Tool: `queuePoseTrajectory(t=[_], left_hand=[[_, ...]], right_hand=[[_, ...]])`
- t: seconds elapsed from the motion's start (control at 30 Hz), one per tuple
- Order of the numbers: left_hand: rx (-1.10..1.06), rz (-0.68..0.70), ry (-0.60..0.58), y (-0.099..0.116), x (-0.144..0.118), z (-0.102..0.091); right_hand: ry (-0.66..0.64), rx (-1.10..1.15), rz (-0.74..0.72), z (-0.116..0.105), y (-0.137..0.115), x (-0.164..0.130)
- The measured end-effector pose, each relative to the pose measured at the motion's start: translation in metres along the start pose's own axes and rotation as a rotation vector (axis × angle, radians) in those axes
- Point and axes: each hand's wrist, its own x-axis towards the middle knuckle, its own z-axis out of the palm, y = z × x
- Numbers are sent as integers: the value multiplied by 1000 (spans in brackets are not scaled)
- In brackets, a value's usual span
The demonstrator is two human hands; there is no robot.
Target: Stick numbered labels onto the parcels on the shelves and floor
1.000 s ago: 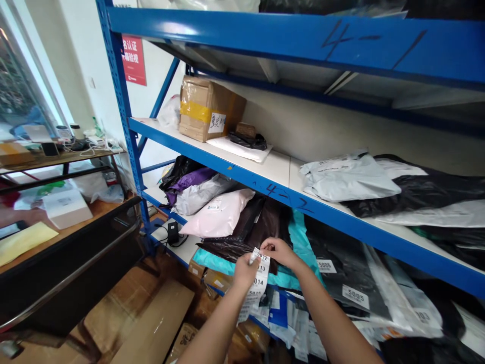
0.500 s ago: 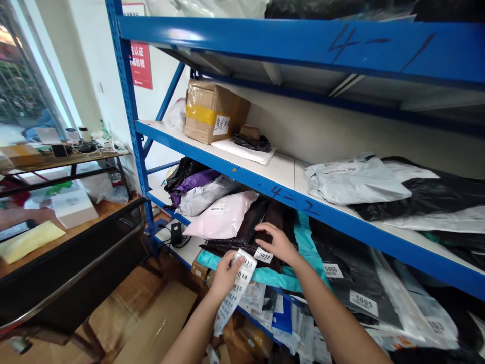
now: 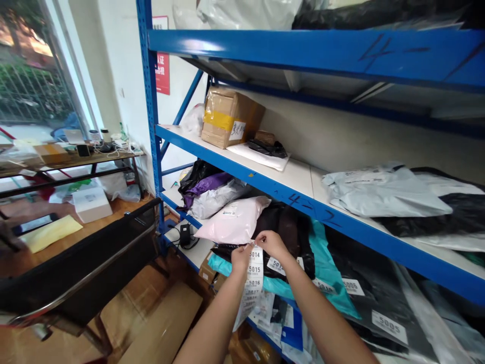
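Before the shelf (image 3: 242,172): left hand (image 3: 240,258) and right hand (image 3: 270,243) pinch label strip (image 3: 253,275); lower numbers blurred, end cut off.

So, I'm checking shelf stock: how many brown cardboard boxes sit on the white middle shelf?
1: the taped brown cardboard box at the left end of the white middle shelf. Others may be hidden.

Bright window daylight, perhaps warped edges

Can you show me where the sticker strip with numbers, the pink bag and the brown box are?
sticker strip (image 3: 254,273), head view, on its printed numbers.
pink bag (image 3: 237,226), head view, middle of its smooth front.
brown box (image 3: 227,117), head view, on its yellow tape band.
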Motion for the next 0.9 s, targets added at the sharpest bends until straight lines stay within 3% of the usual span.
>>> queuePoseTrajectory(t=[0.1, 0.23, 0.43, 0.57, 0.63, 0.7, 0.77, 0.9], left_hand=[[36, -41, -36, 1, -6, -4], [149, 66, -78, 5, -18, -17], [289, 226, -157, 15, -39, -66], [269, 409, -215, 29, -35, -90], [161, 426, -185, 37, -23, -87], [78, 378, -146, 42, -7, -76], [45, 321, -129, 44, 10, -62], [18, 235, -83, 41, 31, -46]], right_hand=[[19, -48, 21, 4, -6, 0], [26, -88, 29, 7, -9, -1], [21, -115, 38, 3, -8, -4], [209, -36, -52, -3, -21, -6], [213, 106, -144, 0, -31, -2], [118, 187, -173, 9, -40, 5], [77, 171, -142, 19, -45, 15], [115, 90, -81, 27, -47, 30]])
